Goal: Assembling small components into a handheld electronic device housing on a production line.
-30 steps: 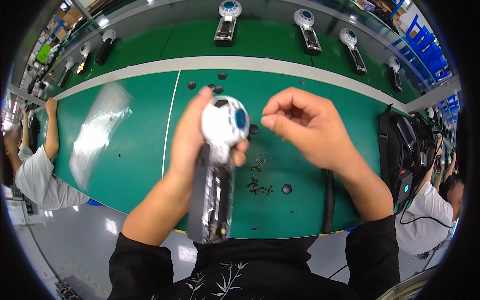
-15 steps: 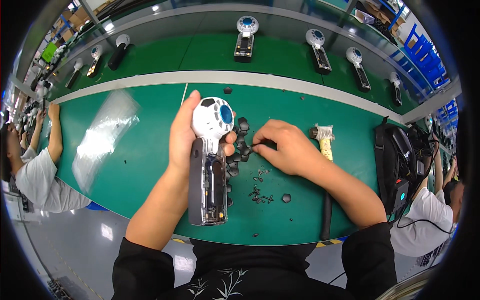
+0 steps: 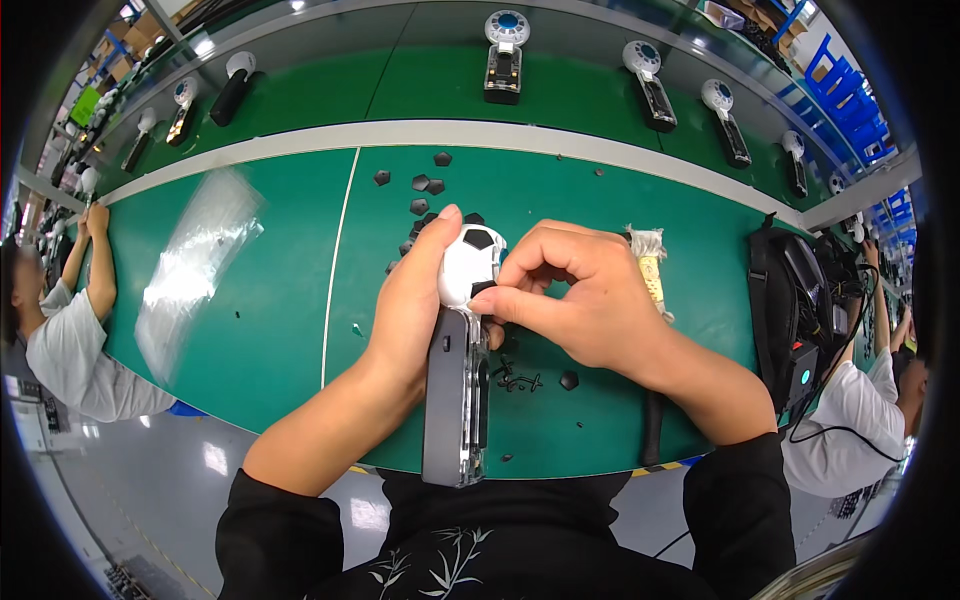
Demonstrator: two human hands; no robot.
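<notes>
My left hand (image 3: 408,290) is wrapped around a handheld device (image 3: 447,400) with a white, football-like round head and a long dark grey handle with a clear side. One black pentagon sits on top of the white head. With thumb and fingertips, my right hand (image 3: 595,290) pinches a black pentagon piece (image 3: 483,290) against the head's lower right side. Beyond my left hand lie several loose black pentagon pieces (image 3: 420,206). Small black cross-shaped parts (image 3: 520,382) are scattered on the green mat near the handle, beside a single pentagon (image 3: 569,380).
Right of my right hand lies a hammer (image 3: 651,280) with a wrapped head, partly behind my forearm. A black bag (image 3: 790,300) with cables is at the right edge, a clear plastic bag (image 3: 195,280) at left. Similar devices (image 3: 503,70) stand on the back shelf. People sit on both sides.
The device has turned in my left hand, its blue-centred face now away from view, and moved slightly right and nearer. My right hand has come from the loose pieces to the white head with a pentagon.
</notes>
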